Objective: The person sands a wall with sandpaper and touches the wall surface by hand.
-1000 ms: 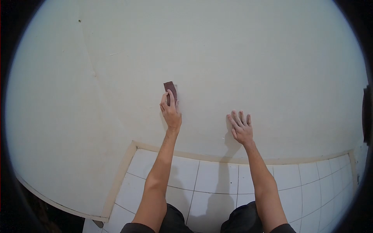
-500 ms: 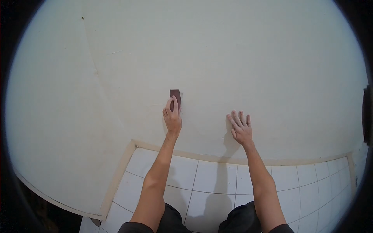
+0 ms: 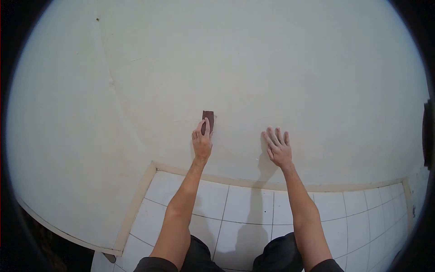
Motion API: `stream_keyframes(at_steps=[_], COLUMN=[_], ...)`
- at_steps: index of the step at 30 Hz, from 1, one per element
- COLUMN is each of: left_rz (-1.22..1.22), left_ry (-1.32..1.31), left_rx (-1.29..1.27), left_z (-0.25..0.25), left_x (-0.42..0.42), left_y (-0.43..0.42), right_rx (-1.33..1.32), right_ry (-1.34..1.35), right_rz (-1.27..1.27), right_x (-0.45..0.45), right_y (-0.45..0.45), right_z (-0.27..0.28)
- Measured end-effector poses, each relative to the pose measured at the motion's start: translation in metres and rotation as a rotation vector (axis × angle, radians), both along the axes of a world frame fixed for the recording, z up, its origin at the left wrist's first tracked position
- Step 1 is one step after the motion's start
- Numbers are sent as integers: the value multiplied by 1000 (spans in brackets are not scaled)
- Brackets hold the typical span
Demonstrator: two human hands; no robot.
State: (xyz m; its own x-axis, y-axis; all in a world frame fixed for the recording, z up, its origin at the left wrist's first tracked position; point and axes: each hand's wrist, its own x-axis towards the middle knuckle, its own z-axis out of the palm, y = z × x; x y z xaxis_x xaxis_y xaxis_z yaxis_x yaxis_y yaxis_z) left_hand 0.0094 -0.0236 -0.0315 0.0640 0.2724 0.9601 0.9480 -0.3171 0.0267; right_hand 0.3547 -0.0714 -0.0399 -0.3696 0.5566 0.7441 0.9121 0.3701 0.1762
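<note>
A reddish-brown piece of sandpaper is flat against the off-white wall. My left hand is closed on its lower part, with fingers laid over the front, and its upper end sticks out above them. Whether the piece is folded or wrapped round a block, I cannot tell. To the right, my right hand lies on the wall with fingers spread and nothing in it. Pale dust coats its fingers.
Beige trim runs along the foot of the wall, above white floor tiles. At left the wall turns a corner, with a dark gap below. A small dark hole marks the upper left. A dark object stands at the right edge.
My left hand has slid the sandpaper slightly down and to the right on the wall. My right hand stays spread in about the same place, while the view has shifted a little.
</note>
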Motion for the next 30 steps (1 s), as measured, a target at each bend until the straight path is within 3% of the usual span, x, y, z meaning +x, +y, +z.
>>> stream_keyframes(at_steps=[2, 6, 8, 10, 14, 16, 22, 24, 27, 30], left_rz=[21, 22, -56, -86, -83, -60, -11, -41, -54, -109], left_ry=[-10, -157, -220, -218, -72, 4, -190, -247, -186, -42], left_rx=[32, 89, 44, 20, -22, -48, 99, 97, 128, -6], left_z=[11, 89, 95, 86, 11, 7, 108, 116, 73, 1], left_x=[4, 23, 27, 26, 7, 0, 20, 18, 11, -4], left_y=[2, -11, -12, -12, 1, 3, -11, -12, -3, 1], right_rx=[-8, -11, -13, -27, -21, -19, -11, -48, -23, -24], right_ry=[-1, -8, -20, -26, -25, -30, -28, -11, -24, -18], right_rz=[1, -3, -2, 0, 17, 12, 28, 24, -1, 5], right_x=[1, 1, 1, 0, 1, 4, 8, 4, -1, 1], right_y=[-2, -2, -3, -5, -2, -4, 2, 0, -4, -4], right_z=[-1, 1, 2, 5, 3, 4, -4, -1, 0, 2])
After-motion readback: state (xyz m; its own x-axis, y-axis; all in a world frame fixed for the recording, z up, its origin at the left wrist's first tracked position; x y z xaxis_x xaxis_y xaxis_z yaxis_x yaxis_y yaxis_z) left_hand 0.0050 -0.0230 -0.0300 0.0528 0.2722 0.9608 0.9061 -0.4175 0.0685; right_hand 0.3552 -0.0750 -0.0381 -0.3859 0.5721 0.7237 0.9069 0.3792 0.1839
